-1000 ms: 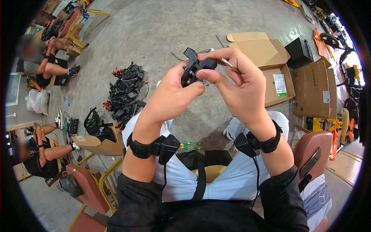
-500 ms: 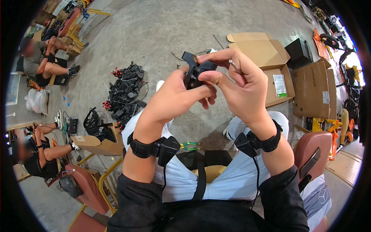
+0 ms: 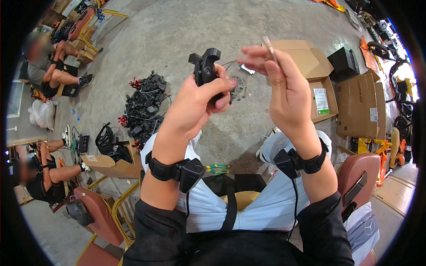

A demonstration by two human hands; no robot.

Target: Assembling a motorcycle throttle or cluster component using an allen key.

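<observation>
My left hand [image 3: 193,104] is closed around a black plastic part [image 3: 205,67] with a hooked, clamp-like upper end; its lower portion is hidden by the fingers and thumb. To its right, apart from the part, my right hand [image 3: 288,91] has its fingers fairly straight and smeared by motion. A thin, light metal rod-like tool [image 3: 269,48] is tucked between those fingers and points upward. On the floor behind the hands lies a scatter of small metal pieces [image 3: 239,88], probably screws.
A pile of black parts with red-tipped cables [image 3: 144,106] lies on the floor at left. An open cardboard box [image 3: 326,113] is at right, near a black box [image 3: 344,62] and a larger carton [image 3: 361,106]. Green-handled pliers [image 3: 217,168] rest before my lap. Two people sit at far left.
My right hand has come off the black part and moved right, its fingers straightening. My left hand keeps the part, now turned and shifted left. The small metal pieces have come into view.
</observation>
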